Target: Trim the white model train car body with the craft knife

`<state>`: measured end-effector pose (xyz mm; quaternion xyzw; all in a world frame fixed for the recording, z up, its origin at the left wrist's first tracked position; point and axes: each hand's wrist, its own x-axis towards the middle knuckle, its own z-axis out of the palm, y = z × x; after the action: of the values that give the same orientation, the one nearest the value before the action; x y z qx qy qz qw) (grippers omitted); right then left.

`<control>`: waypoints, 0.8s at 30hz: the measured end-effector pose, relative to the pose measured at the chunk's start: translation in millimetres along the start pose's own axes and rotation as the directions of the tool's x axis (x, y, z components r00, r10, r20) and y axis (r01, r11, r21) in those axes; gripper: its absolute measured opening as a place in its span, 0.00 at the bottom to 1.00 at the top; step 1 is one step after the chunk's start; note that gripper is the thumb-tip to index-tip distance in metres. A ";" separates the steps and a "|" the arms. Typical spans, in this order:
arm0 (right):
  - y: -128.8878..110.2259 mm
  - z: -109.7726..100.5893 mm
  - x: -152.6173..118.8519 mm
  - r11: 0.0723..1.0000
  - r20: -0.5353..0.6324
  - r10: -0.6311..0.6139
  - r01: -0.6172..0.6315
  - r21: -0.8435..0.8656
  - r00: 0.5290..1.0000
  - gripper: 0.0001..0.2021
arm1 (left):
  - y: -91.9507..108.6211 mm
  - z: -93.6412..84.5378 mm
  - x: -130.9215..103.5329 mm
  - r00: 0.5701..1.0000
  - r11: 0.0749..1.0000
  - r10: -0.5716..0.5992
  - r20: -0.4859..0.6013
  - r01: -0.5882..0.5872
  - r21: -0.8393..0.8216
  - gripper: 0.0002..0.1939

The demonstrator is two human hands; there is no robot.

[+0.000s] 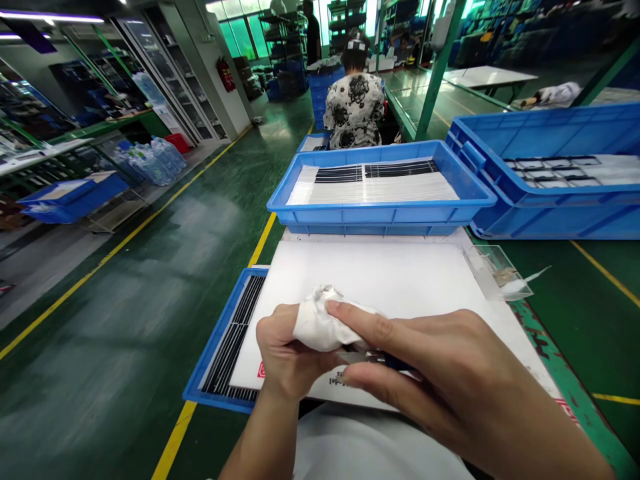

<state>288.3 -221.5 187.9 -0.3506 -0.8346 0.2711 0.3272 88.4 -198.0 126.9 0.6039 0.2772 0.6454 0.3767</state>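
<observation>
A crumpled white cloth [320,323] is bunched around the top of my left hand [285,357], whose fingers are closed. My right hand [445,367] grips a slim knife-like tool [377,358] with a flat greyish blade and a dark handle. Its index finger presses on the cloth, while its thumb lies below the tool. The blade tip reaches toward my left hand under the cloth, and the exact contact is hidden. Both hands are above a white board [400,273] printed with some dark and red lettering.
Beyond the board stands a blue tray [383,217] of black-and-white strips. Another blue tray [220,397] with dark strips sits lower left, partly under the board. A clear plastic holder [500,263] is at the right edge. Blue crates [555,220] stand right; a person [355,107] sits ahead.
</observation>
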 end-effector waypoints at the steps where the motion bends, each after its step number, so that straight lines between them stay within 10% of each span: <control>1: -0.3 0.1 0.1 1.000 0.000 -0.002 0.002 -0.004 1.000 0.20 | 0.5 -0.4 0.2 1.000 1.000 -0.002 0.011 0.002 0.005 0.13; 24: 2.0 -1.4 0.1 0.998 0.007 -0.007 0.008 -0.062 1.000 0.20 | 6.2 3.8 7.7 0.999 0.998 0.019 0.028 -0.021 0.060 0.12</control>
<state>290.1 -219.9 187.4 -0.3566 -0.8450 0.2448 0.3144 91.3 -195.6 136.7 0.6265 0.2853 0.6323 0.3555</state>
